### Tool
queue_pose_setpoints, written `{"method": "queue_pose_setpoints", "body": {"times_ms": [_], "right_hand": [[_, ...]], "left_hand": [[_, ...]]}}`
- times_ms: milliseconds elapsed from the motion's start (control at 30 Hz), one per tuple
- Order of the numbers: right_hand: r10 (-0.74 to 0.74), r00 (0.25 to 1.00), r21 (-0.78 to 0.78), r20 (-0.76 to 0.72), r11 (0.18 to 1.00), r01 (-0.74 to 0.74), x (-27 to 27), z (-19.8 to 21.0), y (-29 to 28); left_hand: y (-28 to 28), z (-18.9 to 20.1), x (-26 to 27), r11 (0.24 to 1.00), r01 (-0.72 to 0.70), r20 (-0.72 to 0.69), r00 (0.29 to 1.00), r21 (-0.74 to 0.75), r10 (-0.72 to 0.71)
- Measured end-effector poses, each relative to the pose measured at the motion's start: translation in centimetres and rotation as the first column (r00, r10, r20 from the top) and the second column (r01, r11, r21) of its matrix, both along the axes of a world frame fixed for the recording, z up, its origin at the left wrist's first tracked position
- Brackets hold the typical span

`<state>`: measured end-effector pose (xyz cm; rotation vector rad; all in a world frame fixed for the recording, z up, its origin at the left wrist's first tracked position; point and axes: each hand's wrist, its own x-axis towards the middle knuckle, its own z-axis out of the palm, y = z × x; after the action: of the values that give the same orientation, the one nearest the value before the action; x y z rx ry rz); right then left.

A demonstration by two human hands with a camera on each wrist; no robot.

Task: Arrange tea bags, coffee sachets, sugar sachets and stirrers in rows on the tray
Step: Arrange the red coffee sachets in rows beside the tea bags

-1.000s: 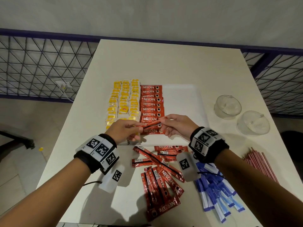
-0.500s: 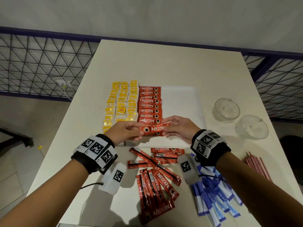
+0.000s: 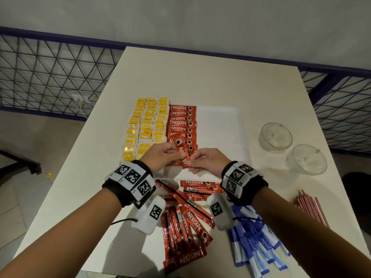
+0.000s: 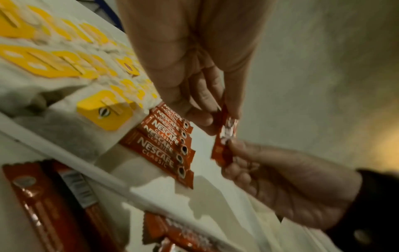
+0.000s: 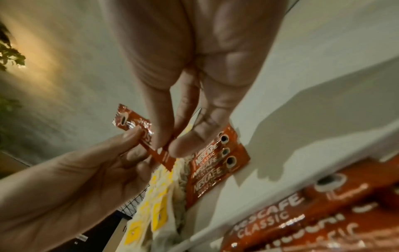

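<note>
A white tray (image 3: 220,127) carries rows of yellow tea bags (image 3: 148,125) on its left and a column of red coffee sachets (image 3: 181,121) beside them. Both hands hold one coffee sachet (image 3: 183,152) just above the near end of that column, turned lengthwise with its cup end pointing away. My left hand (image 3: 173,151) pinches its far part and my right hand (image 3: 189,162) pinches its near end. The left wrist view shows the sachet (image 4: 222,148) hanging clear of the tray between the left hand (image 4: 224,119) and the right. The right wrist view shows the right hand (image 5: 166,145) pinching the sachet (image 5: 134,122).
Loose coffee sachets (image 3: 186,221) lie in a heap on the table in front of the tray. Blue sugar sachets (image 3: 255,243) sit to their right and red stirrers (image 3: 311,209) near the right edge. Two glass bowls (image 3: 275,137) (image 3: 306,159) stand right of the tray.
The held sachet lay crosswise at the near end of the column; both hands have now lifted it slightly and turned it lengthwise.
</note>
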<state>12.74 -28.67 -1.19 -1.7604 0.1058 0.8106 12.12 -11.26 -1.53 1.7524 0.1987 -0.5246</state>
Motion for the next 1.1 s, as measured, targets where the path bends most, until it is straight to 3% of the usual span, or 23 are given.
{"method": "queue_pose_setpoints", "body": {"times_ms": [100,200,300,367,500,567,667,767,833,967,1100], "right_hand": [[0.041,0.999,-0.082,0.036,0.996,-0.038,-0.1,-0.2,0.2],[0.022,0.995,-0.157,0.098,0.988,-0.006,0.0,-0.1,-0.1],[-0.074,0.982,-0.121,0.171,0.988,0.096,0.0,0.0,-0.6],[-0.051,0.977,-0.167,0.206,0.982,0.086,0.1,-0.1,-0.9],[-0.004,0.986,-0.294,0.165,0.954,0.053,0.0,-1.0,-1.7],[0.018,0.99,-0.337,0.137,0.941,0.03,-0.1,-1.8,-1.8],[0.043,0.995,-0.402,0.095,0.916,-0.001,-0.1,-2.6,-1.4],[0.03,0.998,-0.427,0.057,0.904,-0.003,0.1,-3.4,-0.9],[0.018,0.999,-0.44,0.04,0.898,0.002,0.3,-3.7,-0.5],[0.031,0.998,-0.478,0.049,0.879,-0.004,0.8,-3.8,-0.1],[0.046,0.998,-0.517,0.049,0.856,-0.014,0.9,-4.1,0.2]], "left_hand": [[-0.7,-0.2,-0.1,0.978,0.094,0.106,0.988,0.186,-0.115],[-1.0,0.0,0.0,0.897,0.205,0.164,0.943,0.393,-0.288],[-1.3,0.0,0.3,0.732,0.343,0.125,0.856,0.589,-0.502],[-1.3,-0.2,0.5,0.638,0.363,0.089,0.822,0.68,-0.563],[-1.0,-1.1,0.9,0.645,0.358,0.043,0.854,0.676,-0.519],[-1.0,-1.5,0.9,0.613,0.386,0.013,0.839,0.69,-0.543],[-1.1,-1.9,0.6,0.485,0.427,-0.026,0.77,0.764,-0.638],[-1.3,-2.1,0.2,0.324,0.377,-0.02,0.677,0.868,-0.736],[-1.3,-2.2,0.2,0.258,0.341,-0.028,0.648,0.904,-0.761],[-1.6,-2.1,0.5,0.181,0.316,-0.078,0.659,0.931,-0.748],[-1.6,-2.1,0.7,0.157,0.322,-0.101,0.657,0.934,-0.747]]}}
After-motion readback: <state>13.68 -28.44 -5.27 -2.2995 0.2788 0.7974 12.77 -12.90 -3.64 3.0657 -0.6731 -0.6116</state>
